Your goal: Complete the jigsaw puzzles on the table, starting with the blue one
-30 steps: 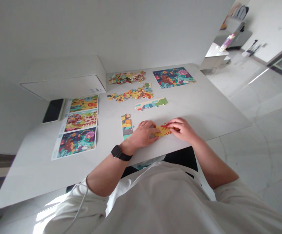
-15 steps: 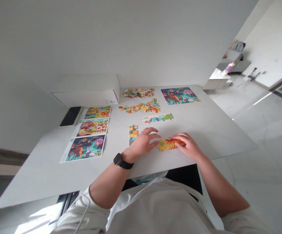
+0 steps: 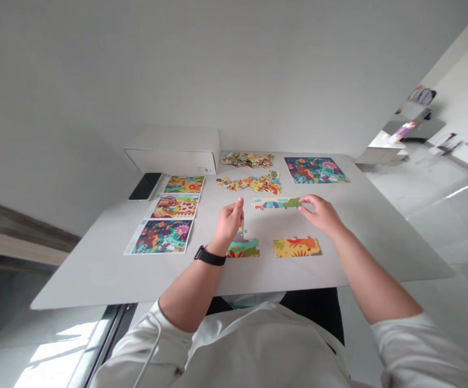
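My left hand [image 3: 230,218], with a black watch on the wrist, is raised over the white table [image 3: 363,253], fingers loosely curled and nothing visible in them. Below it lies a joined puzzle strip [image 3: 243,248] of orange, teal and green. My right hand [image 3: 320,213] reaches forward with fingers apart, its tips touching the right end of a long joined strip [image 3: 276,203] in blue and green. A yellow and orange joined section [image 3: 297,247] lies on the table just near side of my right wrist, untouched.
Loose puzzle pieces lie in two heaps [image 3: 250,184] [image 3: 248,159] behind the strip. A finished puzzle [image 3: 313,170] sits at the far right. Three picture sheets [image 3: 171,213] lie at the left, with a dark phone [image 3: 145,186] and a white box [image 3: 177,151] behind.
Both hands have let go of the yellow and orange section and moved forward. My right hand has reached the blue and green strip; my left hand has lifted. The view has tilted up.
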`<state>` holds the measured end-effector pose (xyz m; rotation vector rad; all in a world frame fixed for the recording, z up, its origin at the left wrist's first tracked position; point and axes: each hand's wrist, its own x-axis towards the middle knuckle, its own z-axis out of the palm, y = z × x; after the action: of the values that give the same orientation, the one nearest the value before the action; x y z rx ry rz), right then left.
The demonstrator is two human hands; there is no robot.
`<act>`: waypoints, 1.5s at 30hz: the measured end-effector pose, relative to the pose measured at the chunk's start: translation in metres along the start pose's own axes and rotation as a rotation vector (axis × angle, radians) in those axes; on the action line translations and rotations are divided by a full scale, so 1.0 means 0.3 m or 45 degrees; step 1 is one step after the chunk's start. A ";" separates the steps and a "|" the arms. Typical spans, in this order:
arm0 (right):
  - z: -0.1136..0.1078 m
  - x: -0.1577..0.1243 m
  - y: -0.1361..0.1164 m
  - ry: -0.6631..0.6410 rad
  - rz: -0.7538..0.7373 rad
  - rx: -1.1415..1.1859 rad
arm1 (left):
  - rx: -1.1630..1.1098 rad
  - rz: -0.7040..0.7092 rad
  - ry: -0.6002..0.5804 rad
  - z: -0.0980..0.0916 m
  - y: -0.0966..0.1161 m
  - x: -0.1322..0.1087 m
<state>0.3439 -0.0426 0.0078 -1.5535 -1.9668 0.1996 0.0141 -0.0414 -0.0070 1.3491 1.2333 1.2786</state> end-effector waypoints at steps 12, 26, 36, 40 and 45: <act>0.228 0.354 0.041 -0.215 0.271 -0.337 | -0.133 -0.039 0.041 -0.007 -0.012 0.026; 0.308 0.415 -0.023 -0.356 0.334 -0.507 | -0.170 -0.072 0.014 0.002 -0.015 0.030; 0.346 0.435 0.009 -0.183 0.383 -0.581 | -0.165 -0.093 0.003 0.006 -0.025 0.028; 0.361 0.450 -0.014 -0.129 0.173 -0.456 | -0.155 -0.124 -0.008 0.009 -0.015 0.024; 0.397 0.467 -0.095 -0.223 -0.132 -0.300 | -0.174 -0.142 -0.032 0.018 -0.006 0.018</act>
<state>0.2382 0.1076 -0.0219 -1.6207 -2.2707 0.0641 0.0192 -0.0357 -0.0087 1.1793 1.1658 1.2403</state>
